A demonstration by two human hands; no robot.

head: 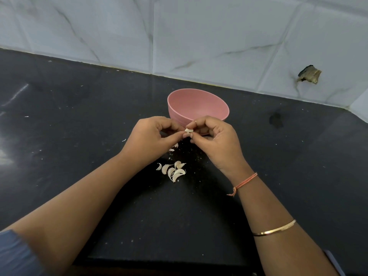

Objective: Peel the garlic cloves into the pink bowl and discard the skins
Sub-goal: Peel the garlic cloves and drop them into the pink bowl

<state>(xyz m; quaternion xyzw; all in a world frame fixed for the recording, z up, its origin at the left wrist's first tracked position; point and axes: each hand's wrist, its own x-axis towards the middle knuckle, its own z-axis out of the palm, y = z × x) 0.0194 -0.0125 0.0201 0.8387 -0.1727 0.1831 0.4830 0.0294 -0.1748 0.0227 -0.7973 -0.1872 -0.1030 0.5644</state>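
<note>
Head view — black counter, tiled wall; left hand, right hand fingers pinch garlic clove.

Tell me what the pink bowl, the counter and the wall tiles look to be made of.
Pink bowl: probably plastic or a fibre composite; matte, even colour, faint ribs outside. Counter: dark polished stone, likely granite; fine pale specks and a glare patch. Wall tiles: glazed ceramic with printed marble veining, or real marble; glossy, with grout lines.

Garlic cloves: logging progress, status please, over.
Left grip and right grip pinch one garlic clove near pink bowl. No cloves visible inside. Clove pile on counter, nothing blocking.
</note>
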